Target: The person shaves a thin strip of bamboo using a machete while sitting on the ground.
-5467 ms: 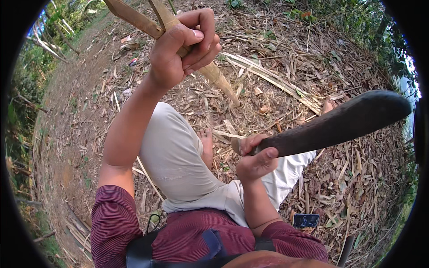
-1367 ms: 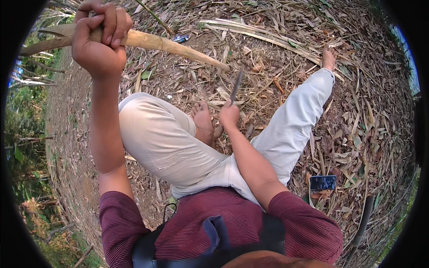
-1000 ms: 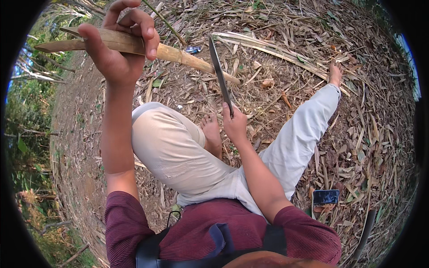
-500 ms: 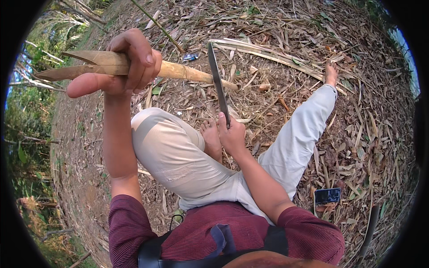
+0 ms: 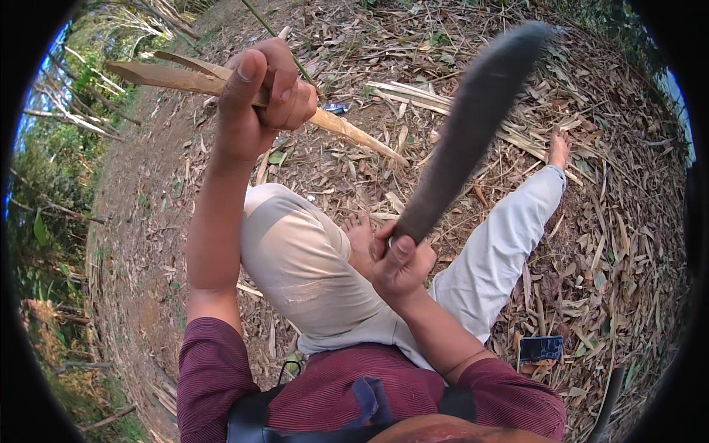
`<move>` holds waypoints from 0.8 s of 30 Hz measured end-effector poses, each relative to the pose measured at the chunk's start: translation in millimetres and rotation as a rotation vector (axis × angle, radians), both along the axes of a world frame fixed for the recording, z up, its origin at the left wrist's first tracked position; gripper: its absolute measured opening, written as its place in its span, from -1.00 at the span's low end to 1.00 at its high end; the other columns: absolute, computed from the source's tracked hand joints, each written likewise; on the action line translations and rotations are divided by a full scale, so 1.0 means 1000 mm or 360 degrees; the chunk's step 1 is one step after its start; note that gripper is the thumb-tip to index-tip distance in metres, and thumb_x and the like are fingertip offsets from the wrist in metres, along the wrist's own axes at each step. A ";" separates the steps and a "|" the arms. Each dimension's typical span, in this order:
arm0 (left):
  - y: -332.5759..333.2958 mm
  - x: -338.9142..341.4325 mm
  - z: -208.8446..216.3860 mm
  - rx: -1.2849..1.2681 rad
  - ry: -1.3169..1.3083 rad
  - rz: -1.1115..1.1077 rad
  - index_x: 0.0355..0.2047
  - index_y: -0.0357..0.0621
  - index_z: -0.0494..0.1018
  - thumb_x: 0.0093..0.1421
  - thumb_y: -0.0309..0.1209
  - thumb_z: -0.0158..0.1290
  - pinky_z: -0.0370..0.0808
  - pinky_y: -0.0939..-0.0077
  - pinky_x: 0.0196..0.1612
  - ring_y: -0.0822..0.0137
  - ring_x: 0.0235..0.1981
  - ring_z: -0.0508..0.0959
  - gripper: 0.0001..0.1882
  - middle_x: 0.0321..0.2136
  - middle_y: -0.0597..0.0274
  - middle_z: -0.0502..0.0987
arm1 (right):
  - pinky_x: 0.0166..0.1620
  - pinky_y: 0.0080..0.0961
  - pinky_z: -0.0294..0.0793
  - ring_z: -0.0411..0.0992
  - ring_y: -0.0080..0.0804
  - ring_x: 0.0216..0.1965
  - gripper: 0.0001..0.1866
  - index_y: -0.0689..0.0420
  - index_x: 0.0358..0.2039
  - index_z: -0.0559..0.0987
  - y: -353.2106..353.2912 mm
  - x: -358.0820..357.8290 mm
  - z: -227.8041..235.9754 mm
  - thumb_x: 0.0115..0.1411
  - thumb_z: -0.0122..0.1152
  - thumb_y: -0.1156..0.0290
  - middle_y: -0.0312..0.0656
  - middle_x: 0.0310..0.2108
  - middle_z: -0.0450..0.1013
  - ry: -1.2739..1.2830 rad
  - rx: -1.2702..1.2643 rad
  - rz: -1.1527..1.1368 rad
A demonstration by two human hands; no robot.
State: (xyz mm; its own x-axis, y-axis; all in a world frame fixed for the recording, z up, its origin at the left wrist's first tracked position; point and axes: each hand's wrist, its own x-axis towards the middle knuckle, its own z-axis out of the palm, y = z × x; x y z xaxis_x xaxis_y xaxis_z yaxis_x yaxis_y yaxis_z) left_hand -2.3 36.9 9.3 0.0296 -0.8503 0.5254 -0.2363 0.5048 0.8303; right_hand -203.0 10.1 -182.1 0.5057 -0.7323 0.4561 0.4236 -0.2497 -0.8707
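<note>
A bamboo pole (image 5: 358, 135) slants across the upper left, its lower end on the littered ground and its upper end split into pointed prongs. Around it, just below the split, my left hand (image 5: 266, 96) is closed with the thumb folded up. My right hand (image 5: 402, 269) grips a machete (image 5: 465, 140) near my knees; the fist covers its handle. The dark, broad blade points up and to the right, apart from the bamboo, and its tip is slightly blurred.
Long pale bamboo strips (image 5: 413, 98) lie ahead, close to my outstretched foot (image 5: 559, 148). Beyond the pole sits a small blue packet (image 5: 336, 108). A phone (image 5: 540, 348) rests on dry leaves at the right, and a dark rod (image 5: 609, 395) lies at lower right.
The machete has swung up and right, away from the bamboo, and its blade looks broader. My left hand has shifted right with the pole, turned, and folded in its thumb.
</note>
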 end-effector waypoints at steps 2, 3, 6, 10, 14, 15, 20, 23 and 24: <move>-0.004 -0.004 0.002 0.0069 -0.0086 0.0161 -0.50 -0.02 0.17 0.42 0.14 -0.34 0.09 0.58 -0.64 0.56 -0.86 -0.01 -0.46 -0.87 0.56 0.01 | -0.58 -0.38 0.33 0.36 -0.31 -0.73 -0.63 0.20 -0.48 0.48 -0.002 0.022 -0.017 0.44 -0.10 0.28 -0.13 -0.72 0.35 0.0507 0.0210 0.0262; -0.003 0.003 0.001 -0.0124 0.0092 0.0143 -0.52 0.01 0.12 0.44 0.09 -0.35 0.09 0.58 -0.64 0.56 -0.86 -0.05 -0.49 -0.88 0.54 -0.02 | -0.57 -0.40 0.33 0.36 -0.32 -0.73 -0.63 0.20 -0.48 0.49 -0.002 0.019 -0.015 0.44 -0.09 0.29 -0.13 -0.71 0.36 0.0429 0.0183 0.0185; 0.009 0.017 0.000 -0.0128 0.0223 0.0398 -0.53 0.03 0.09 0.44 0.05 -0.33 0.07 0.57 -0.64 0.55 -0.85 -0.07 -0.52 -0.89 0.53 -0.04 | -0.57 -0.43 0.35 0.35 -0.35 -0.73 -0.64 0.22 -0.47 0.51 -0.009 -0.003 0.014 0.43 -0.08 0.31 -0.16 -0.69 0.38 0.0172 0.0063 0.0092; 0.014 0.017 0.002 -0.0097 0.0184 0.0259 -0.52 0.02 0.13 0.43 -0.03 -0.26 0.05 0.51 -0.64 0.51 -0.84 -0.06 -0.57 -0.87 0.49 -0.04 | -0.56 -0.46 0.36 0.35 -0.35 -0.73 -0.65 0.25 -0.43 0.52 -0.001 -0.021 0.033 0.42 -0.06 0.31 -0.17 -0.67 0.40 -0.0218 -0.0021 0.0093; 0.003 0.005 0.003 0.0032 0.0150 0.0293 -0.53 0.02 0.13 0.43 -0.08 -0.25 0.06 0.49 -0.65 0.51 -0.84 -0.06 -0.60 -0.87 0.48 -0.05 | -0.56 -0.43 0.35 0.39 -0.31 -0.71 -0.64 0.25 -0.44 0.51 0.003 0.028 -0.022 0.42 -0.07 0.30 -0.12 -0.67 0.40 0.0614 -0.0157 0.0022; 0.005 0.013 0.002 -0.0163 0.0273 0.0302 -0.54 0.02 0.11 0.41 -0.11 -0.23 0.07 0.48 -0.65 0.50 -0.85 -0.06 -0.62 -0.87 0.48 -0.06 | -0.57 -0.41 0.35 0.40 -0.29 -0.71 -0.62 0.25 -0.48 0.50 0.005 0.036 -0.026 0.42 -0.06 0.28 -0.11 -0.68 0.39 0.0472 -0.0308 -0.0142; 0.018 0.024 0.000 -0.0129 0.0318 0.0436 -0.55 0.03 0.08 0.40 -0.13 -0.20 0.09 0.48 -0.65 0.50 -0.84 -0.05 -0.61 -0.87 0.47 -0.06 | -0.55 -0.43 0.35 0.40 -0.33 -0.67 -0.62 0.25 -0.50 0.48 -0.002 -0.009 0.026 0.43 -0.08 0.31 -0.16 -0.67 0.39 0.0053 -0.0012 0.0075; 0.015 0.014 0.000 -0.0110 0.0238 0.0355 -0.56 0.01 0.08 0.39 -0.16 -0.19 0.07 0.50 -0.66 0.51 -0.83 -0.06 -0.61 -0.87 0.46 -0.04 | -0.55 -0.40 0.35 0.40 -0.32 -0.67 -0.65 0.26 -0.45 0.49 0.003 -0.007 0.025 0.43 -0.06 0.31 -0.16 -0.67 0.40 -0.0272 0.0030 0.0050; 0.010 0.008 -0.001 -0.0103 0.0245 0.0359 -0.56 0.01 0.08 0.39 -0.17 -0.19 0.07 0.50 -0.66 0.52 -0.84 -0.06 -0.61 -0.87 0.46 -0.04 | -0.55 -0.37 0.35 0.40 -0.31 -0.68 -0.66 0.27 -0.42 0.49 0.004 0.003 0.018 0.42 -0.05 0.30 -0.15 -0.67 0.41 -0.0274 0.0110 0.0066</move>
State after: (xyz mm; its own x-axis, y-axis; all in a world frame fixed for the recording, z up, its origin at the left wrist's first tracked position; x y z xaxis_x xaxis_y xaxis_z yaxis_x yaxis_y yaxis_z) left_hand 5.4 46.4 8.0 0.2978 -0.7782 0.5528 -0.2221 0.5067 0.8330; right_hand -200.4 14.0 -163.8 0.4551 -0.7451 0.4875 0.5763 -0.1710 -0.7992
